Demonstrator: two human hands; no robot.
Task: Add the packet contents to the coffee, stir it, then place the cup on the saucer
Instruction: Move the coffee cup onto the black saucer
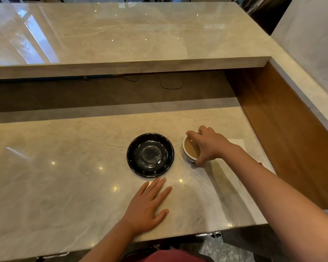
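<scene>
Cup [190, 152]: far rim and right side covered by the right hand [209, 143]; handle not visible. White sheet [237, 142] beyond it: mostly hidden under the forearm, kind indeterminate. Small red item [261, 163] beside the forearm: too small to identify.

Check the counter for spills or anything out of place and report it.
No spill shows. The cup of coffee stands upright on the counter beside the empty black saucer, the right hand gripping its rim. The left hand lies flat. A white paper lies behind the right wrist.
</scene>
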